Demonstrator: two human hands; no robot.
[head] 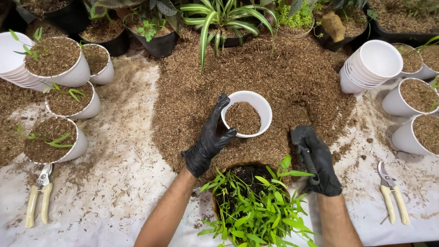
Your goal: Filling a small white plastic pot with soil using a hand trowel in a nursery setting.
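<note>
White tabletop (114, 201) carries a wide mulch heap (283, 77). Left hand (211, 137) grips the rim of a white cup (247, 114), half filled. Right hand (318, 160), just right of it, closes on a dark trowel (305, 145). Bare cloth lies open outside both wrists.

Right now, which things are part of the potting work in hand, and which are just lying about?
In hand:
left hand steadying the white cup
right hand gripping a dark trowel
heap of brown husk mix
leafy seedling clump

Lying about:
left pruners
right pruners
stacked empty cups
filled cups
</note>
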